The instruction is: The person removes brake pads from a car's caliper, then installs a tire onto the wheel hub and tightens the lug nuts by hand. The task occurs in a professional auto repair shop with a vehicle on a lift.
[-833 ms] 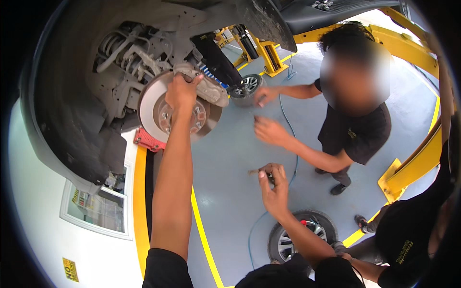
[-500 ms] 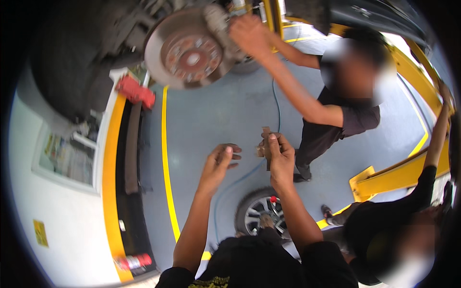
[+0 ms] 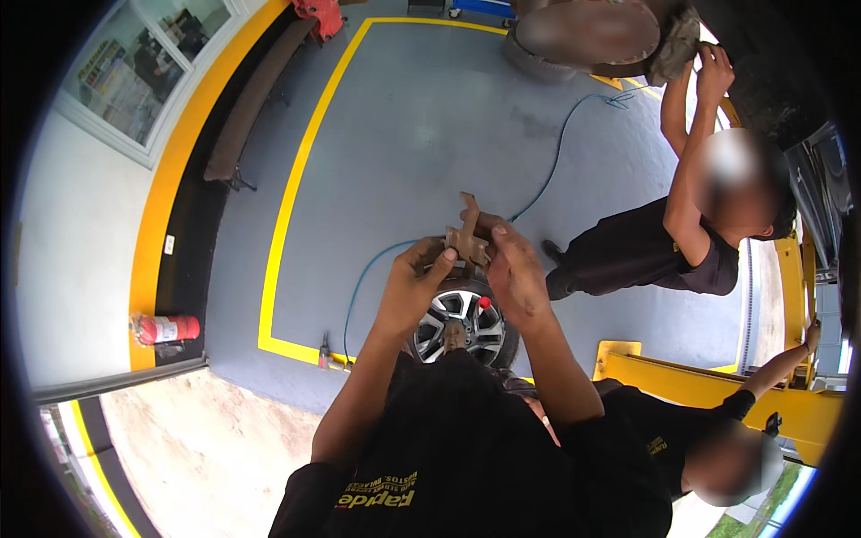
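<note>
Both my left hand (image 3: 415, 282) and my right hand (image 3: 518, 273) grip a small, dirty metal bracket (image 3: 468, 240) at mid-view, its narrow tab pointing up. Below them on the floor lies a wheel with a dark-and-silver rim (image 3: 484, 334), a red object at its hub area and my shoe over it. At the upper right, a co-worker in black (image 3: 637, 251) has both hands (image 3: 713, 72) raised to the brake caliper (image 3: 673, 49), beside the blurred brake disc (image 3: 587, 31).
A second co-worker (image 3: 664, 426) bends at the lower right by a yellow lift arm (image 3: 682, 363). A blue hose (image 3: 560, 134) winds across the grey floor (image 3: 404, 117). A bench (image 3: 251, 117) and fire extinguisher (image 3: 166, 328) line the left wall (image 3: 81, 269).
My left hand has left the disc and caliper and now grips the bracket with my right. The view has tipped down. The co-worker's hands have risen onto the caliper.
</note>
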`<state>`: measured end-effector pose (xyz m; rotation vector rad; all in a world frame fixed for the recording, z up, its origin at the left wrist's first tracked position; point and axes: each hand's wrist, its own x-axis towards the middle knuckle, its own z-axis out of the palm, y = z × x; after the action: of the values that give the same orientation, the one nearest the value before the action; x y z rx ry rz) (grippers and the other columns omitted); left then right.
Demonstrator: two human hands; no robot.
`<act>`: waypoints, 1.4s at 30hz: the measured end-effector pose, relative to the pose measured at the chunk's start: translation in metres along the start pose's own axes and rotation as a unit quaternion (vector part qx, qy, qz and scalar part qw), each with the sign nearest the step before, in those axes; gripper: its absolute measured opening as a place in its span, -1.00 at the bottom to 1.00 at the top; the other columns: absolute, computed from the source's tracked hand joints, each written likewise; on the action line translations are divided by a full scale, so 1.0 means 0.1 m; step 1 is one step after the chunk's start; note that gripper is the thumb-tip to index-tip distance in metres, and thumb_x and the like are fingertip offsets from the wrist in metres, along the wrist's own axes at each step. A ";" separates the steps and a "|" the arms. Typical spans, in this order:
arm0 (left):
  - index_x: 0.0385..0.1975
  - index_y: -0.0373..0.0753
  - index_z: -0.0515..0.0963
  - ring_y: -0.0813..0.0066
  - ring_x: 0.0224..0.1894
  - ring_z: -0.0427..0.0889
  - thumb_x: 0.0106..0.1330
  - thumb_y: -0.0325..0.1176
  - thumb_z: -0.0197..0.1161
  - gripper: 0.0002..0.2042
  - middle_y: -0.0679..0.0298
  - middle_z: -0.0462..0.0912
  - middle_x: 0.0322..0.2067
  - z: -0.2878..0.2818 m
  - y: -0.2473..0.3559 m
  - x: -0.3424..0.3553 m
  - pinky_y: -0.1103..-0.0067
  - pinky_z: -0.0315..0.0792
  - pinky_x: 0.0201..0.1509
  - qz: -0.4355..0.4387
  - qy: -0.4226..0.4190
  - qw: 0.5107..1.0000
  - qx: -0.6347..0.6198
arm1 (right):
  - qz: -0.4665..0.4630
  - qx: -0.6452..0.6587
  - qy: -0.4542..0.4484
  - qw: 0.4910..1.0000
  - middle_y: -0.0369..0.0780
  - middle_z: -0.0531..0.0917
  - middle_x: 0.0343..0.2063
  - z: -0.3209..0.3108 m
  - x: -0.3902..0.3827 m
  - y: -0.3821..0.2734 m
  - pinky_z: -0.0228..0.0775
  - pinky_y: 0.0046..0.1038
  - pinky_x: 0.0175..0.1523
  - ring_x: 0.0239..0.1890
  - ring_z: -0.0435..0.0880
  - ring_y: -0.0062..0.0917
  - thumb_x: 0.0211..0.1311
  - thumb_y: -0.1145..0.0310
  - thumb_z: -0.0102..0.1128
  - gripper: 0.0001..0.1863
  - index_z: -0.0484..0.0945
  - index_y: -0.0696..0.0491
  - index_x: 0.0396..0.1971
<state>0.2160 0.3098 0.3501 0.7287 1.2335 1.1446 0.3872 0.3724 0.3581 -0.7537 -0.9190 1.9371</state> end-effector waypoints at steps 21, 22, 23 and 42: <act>0.34 -0.40 0.54 0.33 0.10 0.76 0.68 -0.09 0.18 -0.51 0.11 0.77 0.08 -0.71 0.19 -0.38 0.43 0.61 0.22 0.056 -0.066 0.996 -0.028 | -0.234 -0.510 0.072 0.825 -0.13 0.74 -0.11 0.87 -0.40 0.03 0.60 -0.38 0.11 -0.03 0.77 -0.29 0.41 0.59 0.31 -0.75 0.73 0.13 0.04; 0.28 -0.42 0.60 0.33 0.07 0.78 0.66 -0.17 0.23 -0.56 0.07 0.79 0.06 -0.75 0.16 -0.38 0.46 0.63 0.19 0.076 -0.048 0.996 -0.019 | -0.238 -0.502 0.076 0.828 -0.14 0.75 -0.12 0.80 -0.40 0.00 0.61 -0.43 0.08 -0.05 0.78 -0.38 0.42 0.60 0.31 -0.77 0.74 0.15 0.02; 0.23 -0.43 0.63 0.32 -0.03 0.81 0.61 -0.20 0.29 -0.58 0.03 0.81 0.01 -0.86 0.05 -0.35 0.43 0.68 0.12 0.073 -0.011 0.997 -0.027 | -0.236 -0.497 0.089 0.831 -0.15 0.75 -0.14 0.74 -0.36 -0.05 0.61 -0.43 0.07 -0.06 0.78 -0.41 0.43 0.59 0.31 -0.78 0.74 0.16 0.02; -0.11 -0.41 0.58 0.40 -0.22 0.83 0.64 -0.23 0.27 -0.71 0.04 0.84 -0.21 -2.18 -1.02 0.35 0.53 0.69 -0.18 0.129 0.244 0.959 -0.061 | -0.216 -0.501 -0.076 0.835 -0.17 0.79 -0.26 0.68 1.53 1.24 0.61 -0.42 -0.10 -0.28 0.77 -0.51 0.48 0.28 0.38 -0.78 0.76 0.11 -0.07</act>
<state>0.0309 0.2790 0.1947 0.5371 1.4846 1.6709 0.2101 0.4380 0.2703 -0.8420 -2.0580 1.0239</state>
